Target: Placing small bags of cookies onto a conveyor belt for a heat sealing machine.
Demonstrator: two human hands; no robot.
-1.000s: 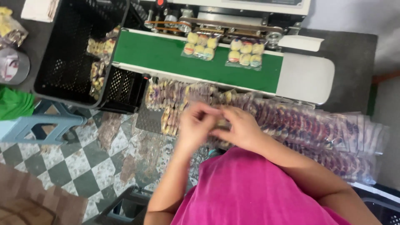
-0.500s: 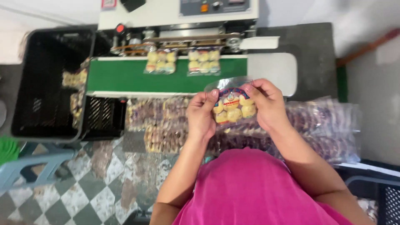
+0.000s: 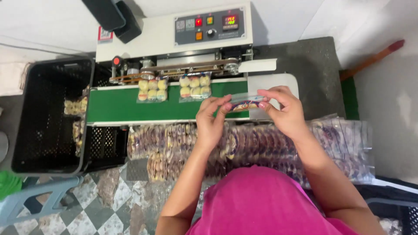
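Your left hand [image 3: 212,122] and right hand [image 3: 283,111] pinch the packet [image 3: 244,102] ends, long axis parallel to the belt [image 3: 117,106] just beyond.

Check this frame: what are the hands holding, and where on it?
A clear snack packet is held by both hands, the left hand at its left end, the right hand at its right end, above the green belt.

Vs 0.5 s ago: both hands, left hand [image 3: 212,124] & right hand [image 3: 284,114], now further fwd, over the green belt [image 3: 117,106] edge. Clear packet [image 3: 244,102] tipped near edge-on, face no longer visible. Two sealed packets [image 3: 152,89] on belt sit further left.
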